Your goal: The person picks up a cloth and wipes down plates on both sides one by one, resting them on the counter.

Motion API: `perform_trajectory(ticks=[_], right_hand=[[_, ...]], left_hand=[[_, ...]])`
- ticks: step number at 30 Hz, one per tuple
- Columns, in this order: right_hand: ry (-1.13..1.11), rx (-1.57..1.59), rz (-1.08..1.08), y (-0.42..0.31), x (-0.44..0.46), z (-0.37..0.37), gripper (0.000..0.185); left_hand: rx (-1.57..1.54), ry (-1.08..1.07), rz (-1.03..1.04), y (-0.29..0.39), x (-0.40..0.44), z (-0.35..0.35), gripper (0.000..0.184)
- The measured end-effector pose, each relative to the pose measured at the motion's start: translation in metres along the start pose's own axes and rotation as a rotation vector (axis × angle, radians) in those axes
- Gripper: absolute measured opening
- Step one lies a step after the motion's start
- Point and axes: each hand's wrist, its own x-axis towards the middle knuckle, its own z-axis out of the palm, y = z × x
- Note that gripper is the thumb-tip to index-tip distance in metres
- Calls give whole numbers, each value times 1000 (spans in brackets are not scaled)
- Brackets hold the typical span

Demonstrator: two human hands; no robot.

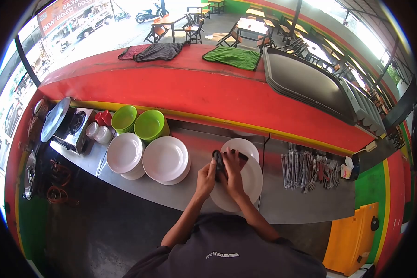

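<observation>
My left hand (pixel 206 178) and my right hand (pixel 232 178) are close together in front of me, both closed on a dark cloth (pixel 218 161) that looks bunched up. Its exact shape is partly hidden by my fingers. Beneath the hands lies a large white plate (pixel 249 187) on the steel counter, and a smaller white plate (pixel 243 147) shows just behind it. To the left of my left hand stands a stack of white plates (pixel 166 160), with another white stack (pixel 125 154) beside it.
Green bowls (pixel 151 125) are stacked behind the plates. At left are red cups (pixel 105 117), small white bowls (pixel 103 135) and a stove (pixel 76 124). Wrapped cutlery (pixel 306 169) lies at right. Dark trays (pixel 306 83) and a green cloth (pixel 232 56) rest on the red ledge (pixel 171 88).
</observation>
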Motion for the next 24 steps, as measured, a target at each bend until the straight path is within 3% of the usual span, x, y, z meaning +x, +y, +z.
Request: perform_trajectory(ticks=[3, 8, 24], right_hand=[[63, -80, 7, 24, 14, -4, 79], [42, -240, 87, 44, 18, -17, 82], [-27, -178, 174, 40, -29, -18, 78]], left_hand=[[-48, 59, 102, 5, 3, 10, 47], [-87, 120, 69, 14, 13, 4, 46], [-124, 295, 213, 8, 31, 0, 47]])
